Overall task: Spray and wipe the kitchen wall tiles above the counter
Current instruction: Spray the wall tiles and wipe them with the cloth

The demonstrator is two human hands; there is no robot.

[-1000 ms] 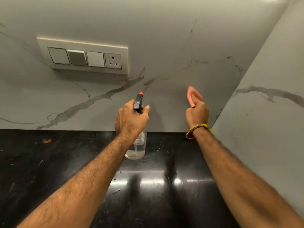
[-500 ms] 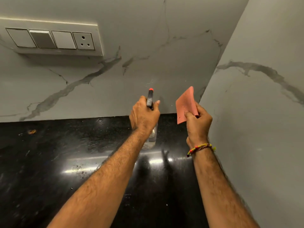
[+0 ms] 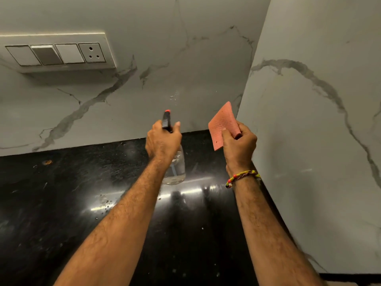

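Observation:
My left hand [image 3: 162,141] grips a clear spray bottle [image 3: 177,168] by its black head with an orange nozzle tip, which points at the back wall tiles [image 3: 185,65]. A small patch of wet droplets [image 3: 174,96] shows on the tile just above the nozzle. My right hand [image 3: 239,147] holds a folded pink sponge cloth [image 3: 222,125] upright, close to the corner where the back wall meets the right side wall [image 3: 319,141]. The cloth is held off both walls.
A black polished counter [image 3: 82,203] runs below the tiles, with specks and a small orange crumb [image 3: 47,162] at the left. A white switch and socket plate [image 3: 59,52] sticks out from the back wall at upper left.
My right hand has drawn the cloth back from the wall and turned it flat side up. The left hand and bottle stay aimed at the wall; droplets have appeared on the tile.

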